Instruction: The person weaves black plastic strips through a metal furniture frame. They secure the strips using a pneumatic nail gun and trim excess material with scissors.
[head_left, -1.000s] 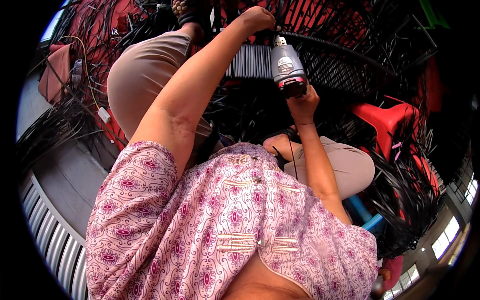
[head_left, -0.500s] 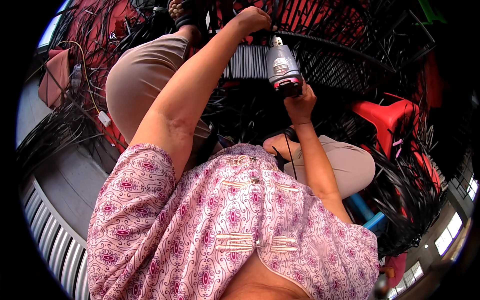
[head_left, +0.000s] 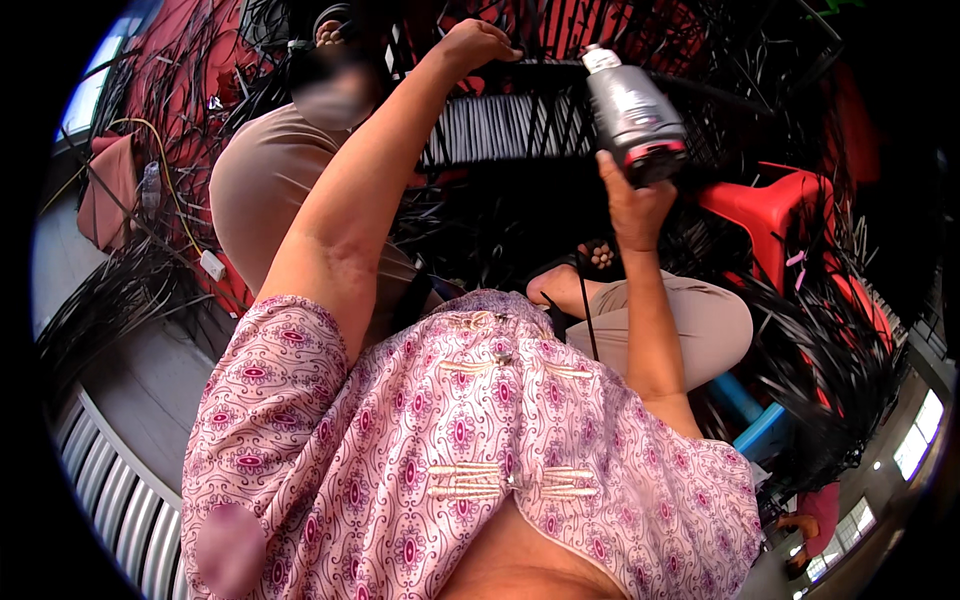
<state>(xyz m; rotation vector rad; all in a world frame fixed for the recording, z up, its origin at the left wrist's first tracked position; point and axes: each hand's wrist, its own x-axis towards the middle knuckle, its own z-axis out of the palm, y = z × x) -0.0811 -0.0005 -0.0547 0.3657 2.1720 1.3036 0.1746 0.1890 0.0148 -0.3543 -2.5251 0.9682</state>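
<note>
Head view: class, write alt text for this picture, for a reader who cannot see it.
Seen from above, a person in a pink patterned blouse holds a grey power tool with a red end up in the right hand, while the left hand rests on a black slatted frame. Loose black strips and red plastic chairs surround them.

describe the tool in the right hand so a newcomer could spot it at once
Start at the black woven strip panel across the top of the view. Just right of it, the right hand holds up a stubby power tool from below. It is the only grey cylinder with a red band and pale tip; the surrounding strips are black.
</note>
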